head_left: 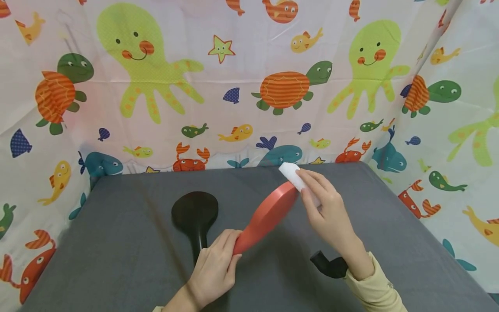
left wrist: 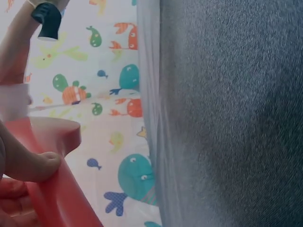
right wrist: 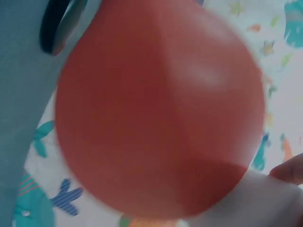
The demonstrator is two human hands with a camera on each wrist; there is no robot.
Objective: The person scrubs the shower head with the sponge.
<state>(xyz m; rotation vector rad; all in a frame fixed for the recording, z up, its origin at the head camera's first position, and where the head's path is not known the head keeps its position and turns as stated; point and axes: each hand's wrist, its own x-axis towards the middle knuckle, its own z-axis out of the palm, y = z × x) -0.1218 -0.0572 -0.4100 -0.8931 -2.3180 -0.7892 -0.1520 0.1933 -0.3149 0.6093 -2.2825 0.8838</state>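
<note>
My left hand (head_left: 216, 268) grips the handle of a red hand mirror (head_left: 269, 212), its round head tilted up to the right above the table. In the left wrist view, the thumb lies along the red handle (left wrist: 66, 198). My right hand (head_left: 327, 208) holds a white block-shaped sponge (head_left: 290, 173) against the far edge of the mirror's head. The smooth red back (right wrist: 156, 109) fills the right wrist view, with the white sponge (right wrist: 251, 203) overlapped by its lower rim. A black round-headed thing with a handle (head_left: 195, 212) lies on the table beyond my left hand, its lower end hidden.
A grey cloth covers the table (head_left: 128, 242). Behind and beside it hangs a white curtain (head_left: 241, 56) printed with sea animals. A black curved camera mount (head_left: 330, 265) sits at my right wrist.
</note>
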